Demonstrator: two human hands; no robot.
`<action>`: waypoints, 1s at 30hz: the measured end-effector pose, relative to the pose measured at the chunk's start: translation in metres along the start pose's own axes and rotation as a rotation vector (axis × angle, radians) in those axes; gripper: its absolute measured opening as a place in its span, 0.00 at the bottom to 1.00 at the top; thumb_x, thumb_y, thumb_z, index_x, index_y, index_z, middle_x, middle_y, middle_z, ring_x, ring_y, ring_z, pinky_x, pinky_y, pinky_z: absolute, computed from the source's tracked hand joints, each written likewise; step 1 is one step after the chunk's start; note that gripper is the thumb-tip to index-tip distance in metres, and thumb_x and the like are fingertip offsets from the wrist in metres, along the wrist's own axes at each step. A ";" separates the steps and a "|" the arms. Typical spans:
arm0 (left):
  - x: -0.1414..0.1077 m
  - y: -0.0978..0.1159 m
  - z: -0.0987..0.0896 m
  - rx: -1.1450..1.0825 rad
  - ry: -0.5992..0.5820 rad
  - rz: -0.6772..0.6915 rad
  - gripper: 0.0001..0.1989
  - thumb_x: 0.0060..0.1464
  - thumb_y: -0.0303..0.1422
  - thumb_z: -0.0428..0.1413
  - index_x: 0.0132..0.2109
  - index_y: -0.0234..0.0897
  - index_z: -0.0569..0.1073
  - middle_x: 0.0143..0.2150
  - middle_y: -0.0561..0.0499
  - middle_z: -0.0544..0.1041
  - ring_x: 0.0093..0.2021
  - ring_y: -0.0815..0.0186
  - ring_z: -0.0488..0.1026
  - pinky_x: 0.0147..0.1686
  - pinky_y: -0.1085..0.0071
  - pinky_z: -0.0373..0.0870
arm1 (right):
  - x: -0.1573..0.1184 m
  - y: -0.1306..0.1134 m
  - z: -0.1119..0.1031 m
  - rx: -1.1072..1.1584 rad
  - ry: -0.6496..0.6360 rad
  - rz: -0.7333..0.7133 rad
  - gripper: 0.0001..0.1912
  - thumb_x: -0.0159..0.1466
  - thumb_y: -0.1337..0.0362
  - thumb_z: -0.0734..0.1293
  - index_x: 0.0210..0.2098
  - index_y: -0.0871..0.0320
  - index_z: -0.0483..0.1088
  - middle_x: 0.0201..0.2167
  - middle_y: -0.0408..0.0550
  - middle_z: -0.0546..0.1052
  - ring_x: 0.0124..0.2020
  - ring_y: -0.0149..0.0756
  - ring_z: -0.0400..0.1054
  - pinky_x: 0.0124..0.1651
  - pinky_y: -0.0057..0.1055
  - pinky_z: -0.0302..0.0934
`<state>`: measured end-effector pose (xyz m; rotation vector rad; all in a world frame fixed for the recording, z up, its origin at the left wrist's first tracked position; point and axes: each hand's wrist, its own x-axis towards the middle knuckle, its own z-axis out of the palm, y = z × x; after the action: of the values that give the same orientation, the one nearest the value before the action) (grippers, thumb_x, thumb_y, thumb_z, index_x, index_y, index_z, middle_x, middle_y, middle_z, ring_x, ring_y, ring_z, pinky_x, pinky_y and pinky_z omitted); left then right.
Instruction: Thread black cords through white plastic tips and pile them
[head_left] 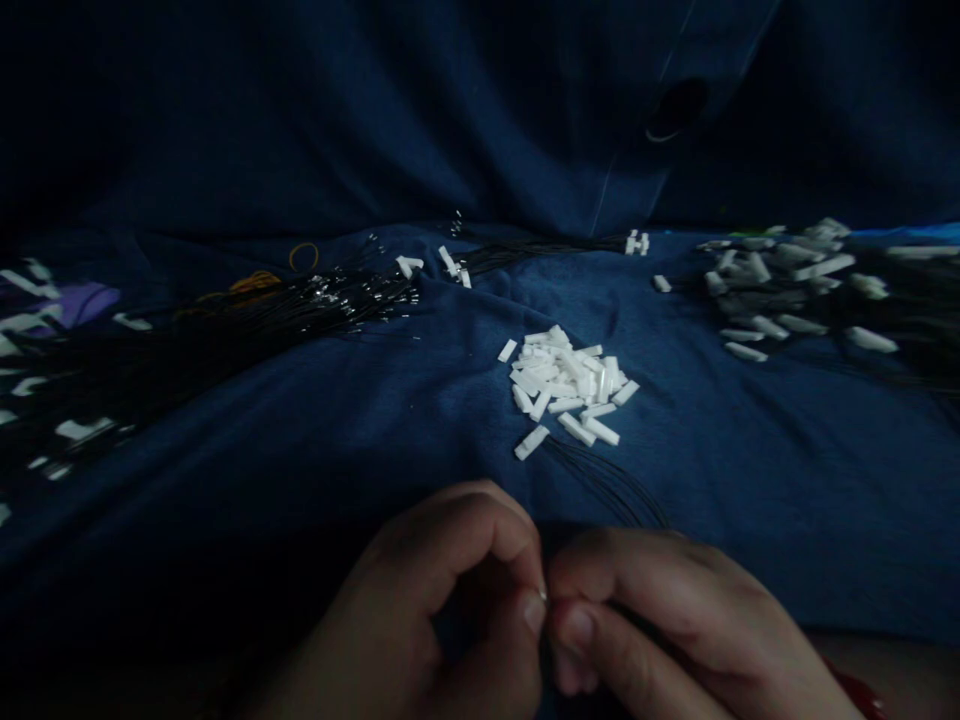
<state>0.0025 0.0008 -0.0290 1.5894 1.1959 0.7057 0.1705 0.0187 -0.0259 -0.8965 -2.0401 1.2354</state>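
My left hand (457, 600) is closed in a pinch, thumb against forefinger, with a tiny pale bit (542, 596) showing at the tips; the rest of it is hidden. Right beside it, my right hand (660, 620) is also pinched, its fingertips almost meeting the left ones. Thin black wires (607, 480) run from a white plastic connector (532, 442) back behind my right hand, which seems to grip them. Just beyond both hands lies a heap of small white connector housings (566, 375) on dark blue cloth (420, 410).
To the left stretches a big bundle of black wires (225, 340) with shiny metal ends, near an orange rubber band (255, 282) and a purple piece (86, 303). Another wire bundle with white connectors (787, 270) lies at the right. A thinner wire bundle (547, 246) crosses the back.
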 end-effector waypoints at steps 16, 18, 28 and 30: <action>-0.002 -0.001 0.000 -0.034 0.021 -0.042 0.06 0.49 0.24 0.48 0.29 0.40 0.64 0.26 0.55 0.69 0.27 0.69 0.66 0.26 0.75 0.62 | -0.004 0.003 -0.001 0.079 -0.048 0.094 0.10 0.60 0.74 0.56 0.26 0.61 0.66 0.20 0.41 0.70 0.23 0.23 0.64 0.26 0.17 0.58; -0.003 -0.002 0.001 -0.034 0.032 -0.048 0.06 0.49 0.24 0.48 0.29 0.40 0.65 0.26 0.54 0.69 0.27 0.69 0.66 0.26 0.75 0.62 | -0.004 0.003 -0.001 0.087 -0.066 0.116 0.11 0.61 0.72 0.55 0.26 0.62 0.65 0.20 0.42 0.70 0.22 0.24 0.64 0.25 0.18 0.58; 0.004 0.003 -0.014 -0.055 0.145 0.078 0.14 0.58 0.33 0.41 0.25 0.38 0.62 0.24 0.55 0.63 0.25 0.71 0.62 0.25 0.75 0.60 | -0.005 0.003 -0.004 0.091 -0.013 0.120 0.12 0.63 0.68 0.54 0.25 0.61 0.63 0.18 0.41 0.66 0.20 0.24 0.60 0.23 0.19 0.55; 0.014 0.001 -0.022 0.027 0.233 0.101 0.13 0.58 0.32 0.42 0.26 0.38 0.63 0.24 0.56 0.63 0.25 0.72 0.61 0.26 0.76 0.58 | -0.004 0.002 -0.009 0.109 0.043 0.105 0.12 0.64 0.66 0.54 0.25 0.60 0.61 0.18 0.41 0.64 0.19 0.24 0.58 0.21 0.19 0.53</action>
<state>-0.0115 0.0213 -0.0221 1.6319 1.3036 0.9646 0.1806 0.0208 -0.0247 -0.9801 -1.8942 1.3572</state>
